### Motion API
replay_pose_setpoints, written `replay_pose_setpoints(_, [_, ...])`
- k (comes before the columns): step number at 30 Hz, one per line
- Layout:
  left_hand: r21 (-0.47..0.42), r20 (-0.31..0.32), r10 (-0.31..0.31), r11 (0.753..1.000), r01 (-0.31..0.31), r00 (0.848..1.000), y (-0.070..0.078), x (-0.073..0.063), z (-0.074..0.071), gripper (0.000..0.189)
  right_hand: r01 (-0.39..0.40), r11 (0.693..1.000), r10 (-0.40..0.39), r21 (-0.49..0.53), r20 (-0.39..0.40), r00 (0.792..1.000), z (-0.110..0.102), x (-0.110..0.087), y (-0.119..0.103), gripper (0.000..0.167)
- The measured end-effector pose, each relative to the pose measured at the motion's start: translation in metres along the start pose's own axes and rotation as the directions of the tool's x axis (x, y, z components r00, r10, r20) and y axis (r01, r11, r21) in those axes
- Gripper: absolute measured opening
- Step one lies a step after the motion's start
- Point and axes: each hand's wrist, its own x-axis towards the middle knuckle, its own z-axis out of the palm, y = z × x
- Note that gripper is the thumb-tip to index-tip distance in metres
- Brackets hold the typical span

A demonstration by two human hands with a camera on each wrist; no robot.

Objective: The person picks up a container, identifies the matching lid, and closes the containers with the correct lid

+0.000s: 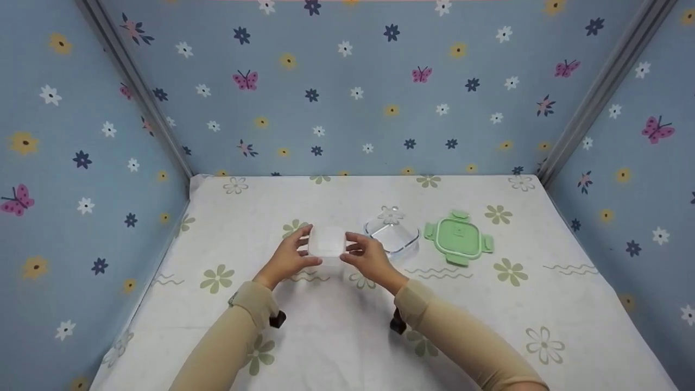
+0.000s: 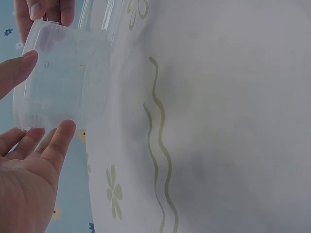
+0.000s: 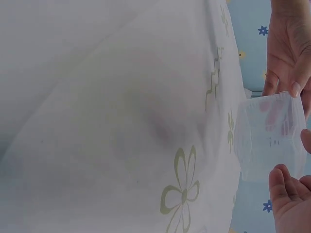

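A small translucent plastic container with a whitish lid is held up above the cloth between both hands. My left hand grips its left side, thumb toward me and fingers behind. On the opposite side, my right hand holds it by thumb and fingers. The left wrist view shows the clear walls of the container, with the cloth and wall visible through them. In the right wrist view the container sits between the fingertips of both hands.
A rectangular glass container without a lid stands right of my right hand. Farther right lies a green lid with side clips folded out. A white flowered cloth covers the table, and blue patterned walls enclose three sides.
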Motion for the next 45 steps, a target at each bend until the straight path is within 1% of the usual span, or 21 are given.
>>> replay_pose_setpoints(5, [-0.030, -0.008, -0.007, 1.000, 0.007, 1.000, -0.007, 0.003, -0.002, 0.095, -0.019, 1.000, 0.019, 0.013, -0.003, 1.000, 0.006, 0.004, 0.002, 0.053])
replay_pose_setpoints(10, [-0.038, -0.010, -0.022, 0.999, 0.022, 1.000, -0.011, 0.006, -0.002, 0.095, -0.050, 0.998, 0.050, 0.049, -0.005, 0.999, 0.011, 0.008, 0.006, 0.054])
replay_pose_setpoints(19, [-0.015, -0.006, -0.040, 0.999, 0.039, 0.999, -0.016, 0.009, -0.004, 0.091, -0.120, 0.989, 0.121, 0.081, 0.002, 0.993, 0.016, 0.014, 0.011, 0.057])
replay_pose_setpoints(27, [-0.020, 0.000, -0.059, 0.998, 0.059, 0.998, -0.023, 0.008, -0.003, 0.090, -0.161, 0.985, 0.160, 0.067, 0.016, 0.987, 0.019, 0.013, 0.010, 0.057])
replay_pose_setpoints(29, [-0.020, -0.003, -0.058, 0.998, 0.058, 0.998, -0.025, 0.008, -0.002, 0.090, -0.165, 0.984, 0.165, 0.068, 0.015, 0.986, 0.019, 0.014, 0.011, 0.057])
replay_pose_setpoints(32, [-0.018, -0.002, -0.052, 0.998, 0.052, 0.999, -0.025, 0.009, -0.002, 0.089, -0.151, 0.987, 0.151, 0.059, 0.012, 0.988, 0.019, 0.014, 0.012, 0.056])
replay_pose_setpoints(36, [-0.009, 0.000, -0.059, 0.998, 0.059, 0.998, -0.025, 0.010, 0.000, 0.089, -0.145, 0.988, 0.144, 0.050, 0.012, 0.989, 0.019, 0.014, 0.013, 0.055])
replay_pose_setpoints(45, [0.051, -0.026, -0.087, 0.995, 0.088, 0.996, -0.025, 0.008, 0.002, 0.092, -0.155, 0.986, 0.154, 0.066, 0.013, 0.988, 0.019, 0.014, 0.013, 0.056])
